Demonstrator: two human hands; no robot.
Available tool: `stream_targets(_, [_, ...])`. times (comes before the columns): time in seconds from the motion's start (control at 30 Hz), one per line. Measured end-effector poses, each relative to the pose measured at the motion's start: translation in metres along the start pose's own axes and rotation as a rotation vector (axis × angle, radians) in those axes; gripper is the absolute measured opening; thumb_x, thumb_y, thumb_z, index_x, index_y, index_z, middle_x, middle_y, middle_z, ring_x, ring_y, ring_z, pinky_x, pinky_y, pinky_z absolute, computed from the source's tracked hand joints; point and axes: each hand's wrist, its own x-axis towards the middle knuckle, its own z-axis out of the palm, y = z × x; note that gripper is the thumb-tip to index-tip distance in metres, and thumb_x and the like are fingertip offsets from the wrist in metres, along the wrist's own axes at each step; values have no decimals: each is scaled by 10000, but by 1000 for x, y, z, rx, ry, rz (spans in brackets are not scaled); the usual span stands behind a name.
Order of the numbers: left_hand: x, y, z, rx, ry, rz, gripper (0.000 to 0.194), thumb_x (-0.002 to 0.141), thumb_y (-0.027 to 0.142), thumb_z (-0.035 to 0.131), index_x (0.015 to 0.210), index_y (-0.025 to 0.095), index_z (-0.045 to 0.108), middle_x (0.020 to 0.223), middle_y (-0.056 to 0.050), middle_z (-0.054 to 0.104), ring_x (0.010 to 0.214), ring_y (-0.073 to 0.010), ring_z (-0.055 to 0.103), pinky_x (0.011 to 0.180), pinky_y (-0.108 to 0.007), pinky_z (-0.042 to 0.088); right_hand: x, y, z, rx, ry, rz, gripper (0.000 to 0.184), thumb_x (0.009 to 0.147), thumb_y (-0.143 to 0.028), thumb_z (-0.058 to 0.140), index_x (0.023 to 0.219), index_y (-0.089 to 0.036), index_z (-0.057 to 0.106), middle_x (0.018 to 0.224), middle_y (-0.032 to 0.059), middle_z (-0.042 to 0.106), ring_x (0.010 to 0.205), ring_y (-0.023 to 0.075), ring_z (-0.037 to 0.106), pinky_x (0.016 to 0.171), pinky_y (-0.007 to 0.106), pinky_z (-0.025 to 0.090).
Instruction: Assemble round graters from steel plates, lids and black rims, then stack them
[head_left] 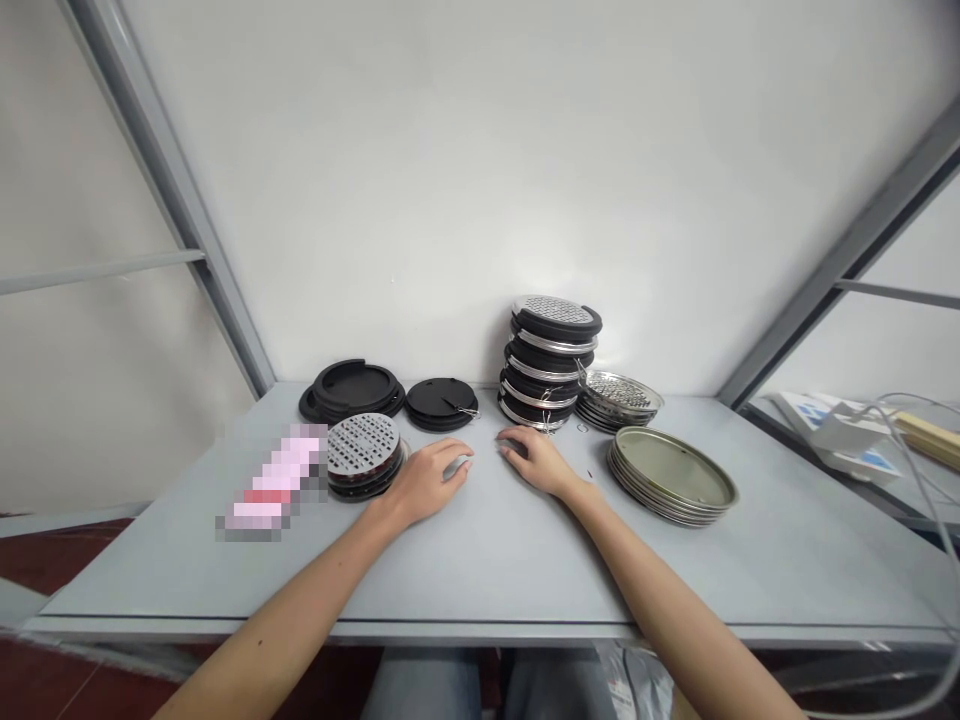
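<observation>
My left hand (433, 480) rests on the grey table with its fingers loosely bent and nothing in them. Right beside it is a short stack of round pieces topped by a silver slotted disc (364, 445). My right hand (538, 460) lies on the table too, thumb apart from the fingers, holding nothing. Just behind it rises a tall stack of black and silver round pieces (550, 365) with a mesh-patterned top and thin wire clips on its side. Olive round metal trays (673, 468), stacked, lie to the right of my right hand.
Black rimmed discs (354, 388) and flat black discs (441, 400) lie along the back left. Shiny perforated metal dishes (621, 392) are stacked behind the olive trays. A blurred-out pink item (277, 480) lies at the left. White cables (911, 460) hang at the right.
</observation>
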Motion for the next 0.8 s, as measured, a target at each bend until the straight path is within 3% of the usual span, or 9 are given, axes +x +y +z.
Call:
stream_targets(0.6, [1,1,3,60,11,-44,231,895,190,487,1091,209,607,1103,-56,634,1045,-203,602,958,-345,476,-2,-4,4,-55,-16,14,303,851,-276,541,1121,-173,634,1188,133,613,1107,264,559,975,434,435])
stream_targets(0.8, [-2,-4,5,183,-38,-137,305,890,253,503,1179,181,569,1322,-119,492,1208,-264,516,1037,-413,419,0,-5,6,-45,-27,33,331,838,-290,564,1134,-159,632,1207,139,609,1129,265,555,993,428,425])
